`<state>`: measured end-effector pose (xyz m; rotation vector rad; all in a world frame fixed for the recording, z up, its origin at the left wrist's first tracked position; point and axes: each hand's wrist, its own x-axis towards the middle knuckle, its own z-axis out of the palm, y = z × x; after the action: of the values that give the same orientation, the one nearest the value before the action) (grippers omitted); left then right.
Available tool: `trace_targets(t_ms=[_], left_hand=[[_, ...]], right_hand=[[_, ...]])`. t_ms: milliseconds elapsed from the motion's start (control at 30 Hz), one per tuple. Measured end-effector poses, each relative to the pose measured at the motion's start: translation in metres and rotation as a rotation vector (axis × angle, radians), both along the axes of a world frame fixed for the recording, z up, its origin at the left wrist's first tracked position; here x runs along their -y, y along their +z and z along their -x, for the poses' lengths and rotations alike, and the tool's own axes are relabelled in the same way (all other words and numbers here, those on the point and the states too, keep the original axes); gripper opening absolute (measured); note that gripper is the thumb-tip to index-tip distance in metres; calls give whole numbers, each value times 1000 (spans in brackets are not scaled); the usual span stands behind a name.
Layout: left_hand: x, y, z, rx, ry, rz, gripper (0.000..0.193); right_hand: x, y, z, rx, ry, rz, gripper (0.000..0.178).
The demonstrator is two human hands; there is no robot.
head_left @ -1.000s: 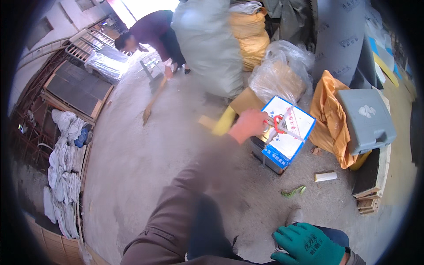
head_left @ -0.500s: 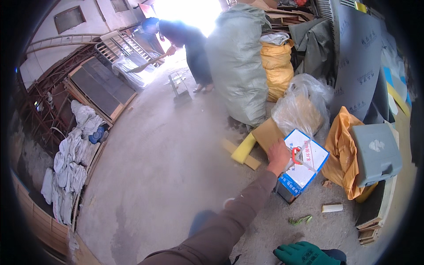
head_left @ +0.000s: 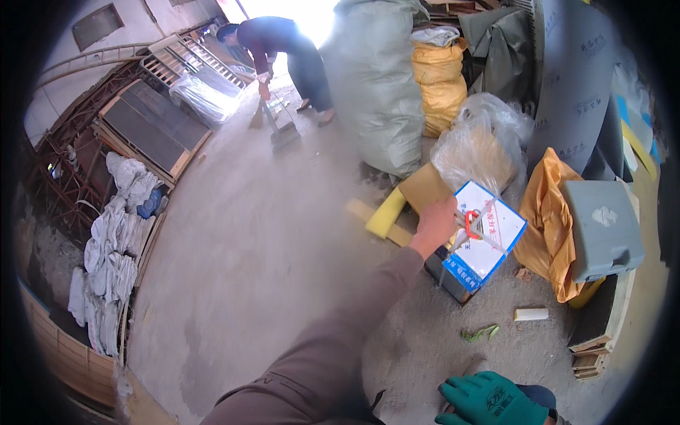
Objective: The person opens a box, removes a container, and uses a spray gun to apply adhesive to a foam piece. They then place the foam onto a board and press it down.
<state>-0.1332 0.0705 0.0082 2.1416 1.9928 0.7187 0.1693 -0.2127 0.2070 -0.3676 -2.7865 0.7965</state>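
A blue-and-white carton (head_left: 490, 237) bound with pale straps and bearing a red plastic handle (head_left: 472, 224) stands on the floor at right. My bare left hand (head_left: 435, 225) is closed at its left upper edge; the fingertips are partly hidden. A dark side of the carton shows below that wrist. Behind my left hand lie a brown cardboard piece (head_left: 426, 190) and a yellow foam strip (head_left: 387, 214). My right hand (head_left: 492, 400), in a green glove, lies low at the bottom edge beside my knee, its fingers stretched out, holding nothing visible.
Ahead, a person (head_left: 294, 60) bends over a long-handled dustpan (head_left: 285, 134) and a broom (head_left: 258, 117). Large sacks (head_left: 375, 85), an orange bag (head_left: 549, 223) and a grey plastic case (head_left: 602, 228) stand at right. White cloths (head_left: 113, 269) and panels (head_left: 156, 124) line the left.
My view has tipped down a little. My left hand has shifted slightly at the carton, and more of its dark side shows. The person ahead has lowered the broom to the dustpan.
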Motion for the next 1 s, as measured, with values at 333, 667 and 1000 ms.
trace_targets(t_ms=[333, 667, 1000], left_hand=[[-19, 4, 14, -261, -75, 118, 20], [-10, 26, 37, -205, -508, -156, 12], [92, -27, 113, 298, 95, -195, 61]], right_hand=[[-10, 3, 15, 360, 0, 73, 50], [-13, -2, 16, 442, 1, 137, 53], [-23, -7, 18, 464, 17, 169, 53]])
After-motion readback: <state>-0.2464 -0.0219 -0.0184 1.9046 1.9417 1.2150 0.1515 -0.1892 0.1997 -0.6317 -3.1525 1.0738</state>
